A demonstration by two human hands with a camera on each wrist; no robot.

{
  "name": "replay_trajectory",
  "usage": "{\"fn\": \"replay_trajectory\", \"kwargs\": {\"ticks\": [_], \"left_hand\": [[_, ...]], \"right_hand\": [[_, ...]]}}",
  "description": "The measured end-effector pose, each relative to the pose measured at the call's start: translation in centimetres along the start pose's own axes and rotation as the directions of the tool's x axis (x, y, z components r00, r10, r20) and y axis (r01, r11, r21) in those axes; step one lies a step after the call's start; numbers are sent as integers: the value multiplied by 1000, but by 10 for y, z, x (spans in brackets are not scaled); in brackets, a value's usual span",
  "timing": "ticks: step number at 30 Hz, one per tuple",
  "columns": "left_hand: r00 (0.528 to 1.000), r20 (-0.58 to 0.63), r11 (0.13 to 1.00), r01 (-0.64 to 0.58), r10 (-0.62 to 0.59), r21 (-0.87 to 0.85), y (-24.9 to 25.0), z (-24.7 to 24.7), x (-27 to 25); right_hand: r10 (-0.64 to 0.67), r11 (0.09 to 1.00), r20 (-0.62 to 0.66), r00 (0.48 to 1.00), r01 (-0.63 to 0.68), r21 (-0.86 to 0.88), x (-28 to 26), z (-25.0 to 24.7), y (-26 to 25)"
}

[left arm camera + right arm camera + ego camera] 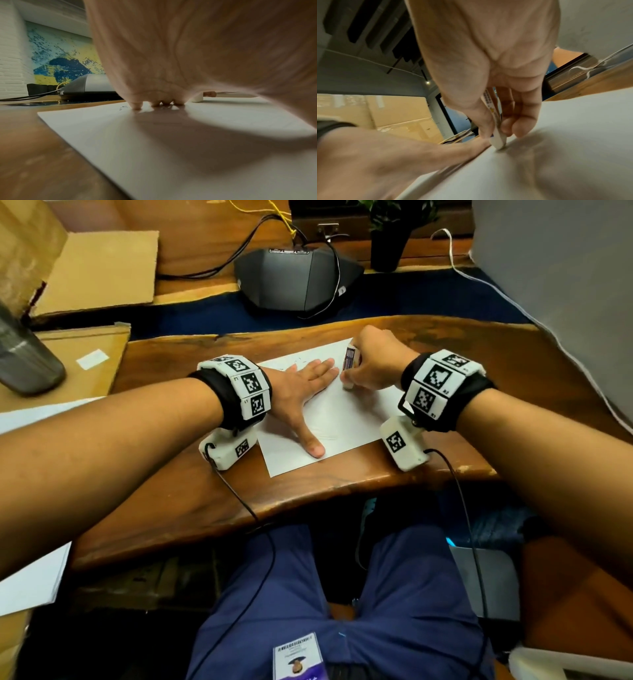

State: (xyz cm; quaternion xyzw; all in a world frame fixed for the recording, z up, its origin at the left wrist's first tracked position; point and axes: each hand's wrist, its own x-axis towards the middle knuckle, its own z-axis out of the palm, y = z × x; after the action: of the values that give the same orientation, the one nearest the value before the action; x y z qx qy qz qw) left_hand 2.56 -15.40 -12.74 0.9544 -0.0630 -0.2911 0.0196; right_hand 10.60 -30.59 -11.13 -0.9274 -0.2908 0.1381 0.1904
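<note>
A white sheet of paper [346, 419] lies on the wooden desk [191, 508]. My left hand [305, 392] lies flat on it with fingers straight and thumb spread toward me, pressing the paper [120, 135] down. My right hand [366, 364] grips a white eraser [350, 368] in a printed sleeve, its white end touching the paper just beyond my left fingertips. In the right wrist view the eraser [496, 140] is pinched between thumb and fingers, its tip on the sheet [556, 148]. Faint pencil marks [123, 107] show near my left fingertips.
A dark angular device [298, 278] with cables sits beyond the desk. Cardboard pieces [99, 272] and a grey bottle [24, 354] are at the left. A potted plant [390, 237] stands at the back. A white cable [479, 278] runs at right.
</note>
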Motion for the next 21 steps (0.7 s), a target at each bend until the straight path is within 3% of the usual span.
{"fn": "replay_trajectory", "kwargs": {"ticks": [4, 7, 9, 11, 13, 16, 18, 21], "left_hand": [[1000, -13, 999, 4, -5, -32, 3, -2, -3], [1000, 1, 1000, -3, 3, -5, -1, 1, 3], [1000, 4, 1000, 1, -1, 10, 0, 1, 2], [1000, 2, 1000, 1, -1, -6, 2, 0, -2], [1000, -5, 1000, 0, 0, -14, 4, -2, -2], [1000, 9, 1000, 8, -8, 18, 2, -1, 2], [1000, 11, 1000, 13, -13, 15, 1, 0, 1], [1000, 0, 1000, 10, -10, -20, 3, -1, -1]], "right_hand": [[-102, 995, 200, 974, 101, 17, -14, 13, -5], [10, 995, 86, 996, -19, 102, 3, -4, 7], [-15, 997, 2, 1000, 15, 72, 6, -3, 8], [-124, 992, 77, 989, 123, 15, -3, 7, 1], [-134, 991, 172, 976, 128, 43, -8, 9, -2], [4, 984, 88, 996, -20, 179, 6, -4, 7], [-33, 989, 37, 999, 27, 147, 8, 0, 6], [-136, 989, 188, 973, 123, 83, -11, 12, -4]]}}
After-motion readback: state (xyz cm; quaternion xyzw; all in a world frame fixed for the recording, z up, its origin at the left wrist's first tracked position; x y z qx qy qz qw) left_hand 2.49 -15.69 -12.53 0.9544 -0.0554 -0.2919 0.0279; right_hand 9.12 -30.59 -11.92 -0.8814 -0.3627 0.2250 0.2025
